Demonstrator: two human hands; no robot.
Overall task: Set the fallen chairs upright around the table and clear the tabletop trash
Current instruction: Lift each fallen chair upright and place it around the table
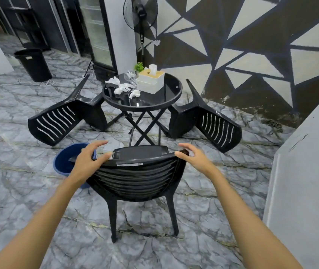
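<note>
Now both arms reach out straight. The left hand (86,159) and the right hand (192,157) sit at the two top corners of the upright chair (137,175), fingers spread and loose, not squeezing it. A small white sticker (129,164) between the hands has writing too small to read. Past the hands stands the round table (171,94) with crumpled tissues (124,88) and a tissue box (150,81). One fallen chair (57,119) lies beyond the left hand, another fallen chair (214,121) beyond the right. A blue bin (63,162) sits just beside the left hand. Bare floor lies under the arms.
</note>
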